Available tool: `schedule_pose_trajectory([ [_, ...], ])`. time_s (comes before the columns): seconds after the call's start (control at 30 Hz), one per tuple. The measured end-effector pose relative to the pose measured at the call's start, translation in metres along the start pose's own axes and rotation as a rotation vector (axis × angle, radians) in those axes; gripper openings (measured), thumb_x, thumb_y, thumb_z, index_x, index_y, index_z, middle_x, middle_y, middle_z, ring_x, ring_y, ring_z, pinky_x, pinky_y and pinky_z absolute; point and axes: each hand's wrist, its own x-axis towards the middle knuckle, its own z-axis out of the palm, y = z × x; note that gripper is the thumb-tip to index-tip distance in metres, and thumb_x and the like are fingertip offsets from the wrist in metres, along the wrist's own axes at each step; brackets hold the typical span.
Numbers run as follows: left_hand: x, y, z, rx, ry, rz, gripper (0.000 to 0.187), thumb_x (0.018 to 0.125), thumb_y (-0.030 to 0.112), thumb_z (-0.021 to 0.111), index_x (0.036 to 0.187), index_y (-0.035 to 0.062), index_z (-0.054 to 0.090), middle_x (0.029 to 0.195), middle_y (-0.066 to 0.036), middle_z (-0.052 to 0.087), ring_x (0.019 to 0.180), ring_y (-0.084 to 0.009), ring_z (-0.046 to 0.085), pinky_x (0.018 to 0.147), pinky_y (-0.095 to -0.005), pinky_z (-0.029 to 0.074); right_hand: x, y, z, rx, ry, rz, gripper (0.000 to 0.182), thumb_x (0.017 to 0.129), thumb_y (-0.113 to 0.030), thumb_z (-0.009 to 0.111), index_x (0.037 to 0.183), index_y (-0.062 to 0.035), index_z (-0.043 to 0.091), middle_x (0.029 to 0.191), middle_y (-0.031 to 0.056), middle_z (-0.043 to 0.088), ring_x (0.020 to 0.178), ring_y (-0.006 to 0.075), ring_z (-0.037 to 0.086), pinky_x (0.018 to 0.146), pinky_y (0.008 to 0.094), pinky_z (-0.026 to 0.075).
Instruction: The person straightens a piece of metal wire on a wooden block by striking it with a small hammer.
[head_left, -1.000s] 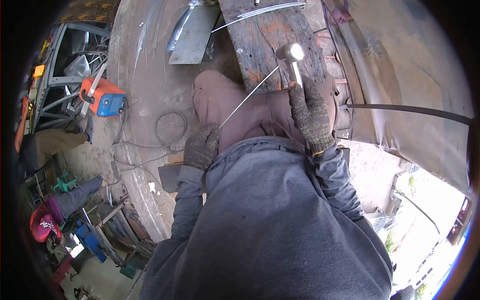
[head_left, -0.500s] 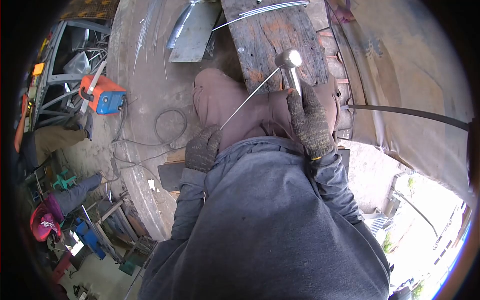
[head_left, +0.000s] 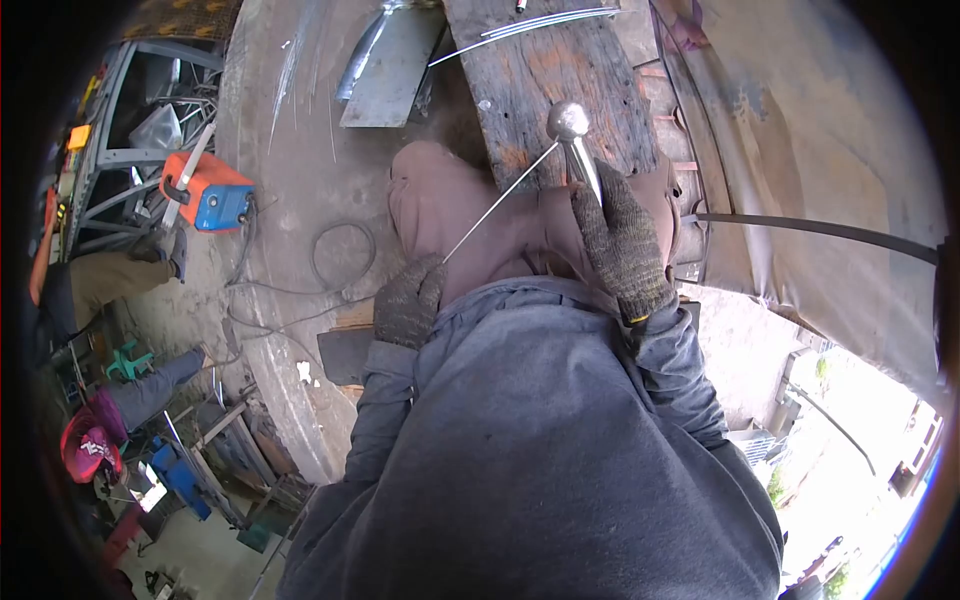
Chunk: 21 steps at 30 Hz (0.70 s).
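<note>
My right hand (head_left: pixel 625 245), in a dark knitted glove, is closed around a shiny metal tube (head_left: pixel 582 170) topped by a round metal ball (head_left: pixel 568 119). The piece points away from me above my lap. My left hand (head_left: pixel 408 302), gloved the same way, rests low over my thigh, closed on one end of a thin straight metal rod (head_left: pixel 497 203). The rod slants up to the right, and its far tip meets the piece just below the ball. Beyond the ball lies a worn wooden plank (head_left: pixel 555 75).
Several thin rods (head_left: pixel 540 22) lie across the plank's far end. Left of it sits a bent sheet of metal (head_left: pixel 385 95). An orange and blue machine (head_left: pixel 210 195) stands at left, near a cable (head_left: pixel 340 285) on the floor. Two other people are at the left edge.
The ball-topped tube has turned slightly in my right hand, with the ball shifting a little left and its bright glare fading. The rod tip stays by the ball; my left hand is nearly still.
</note>
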Motion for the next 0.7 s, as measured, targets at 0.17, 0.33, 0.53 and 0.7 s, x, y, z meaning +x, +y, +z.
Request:
schedule_pose_trajectory([
  [0.17,0.0,-0.001,0.003,0.025,0.03,0.059,0.025,0.092,0.022,0.065,0.107,0.0026,0.07,0.105,-0.018,0.07,0.096,-0.0312,0.069,0.085,-0.038,0.053,-0.006,-0.03,-0.01,0.065,-0.015,0.146,0.041,0.1,-0.027,0.058,0.133,-0.0044,0.052,0.091,0.0165,0.069,0.087,0.024,0.069,0.076,0.0335,0.053],
  [0.33,-0.001,0.005,0.001,0.026,0.018,0.011,0.025,0.092,0.022,0.065,0.107,0.0029,0.07,0.106,-0.017,0.07,0.097,-0.0315,0.069,0.086,-0.0381,0.053,-0.009,-0.014,0.004,0.047,-0.006,0.021,0.041,0.1,-0.024,0.059,0.134,-0.0033,0.051,0.1,0.0159,0.069,0.095,0.0223,0.068,0.08,0.0322,0.053],
  [0.53,-0.001,0.001,0.005,0.024,0.037,0.071,0.025,0.092,0.023,0.065,0.107,0.0028,0.07,0.106,-0.017,0.07,0.097,-0.0317,0.069,0.086,-0.0382,0.053,-0.015,-0.008,0.01,0.192,0.038,0.042,0.039,0.101,-0.026,0.056,0.132,-0.0022,0.053,0.106,0.0144,0.068,0.096,0.0213,0.065,0.083,0.0305,0.052],
  [0.7,0.002,0.0,0.005,0.013,0.023,0.057,0.025,0.092,0.022,0.065,0.107,0.0025,0.07,0.107,-0.018,0.07,0.098,-0.0324,0.068,0.086,-0.0385,0.053,0.0,0.015,-0.006,0.071,-0.081,-0.096,0.036,0.099,-0.019,0.06,0.128,0.0007,0.055,0.1,0.0128,0.066,0.087,0.0133,0.063,0.074,0.0262,0.051],
])
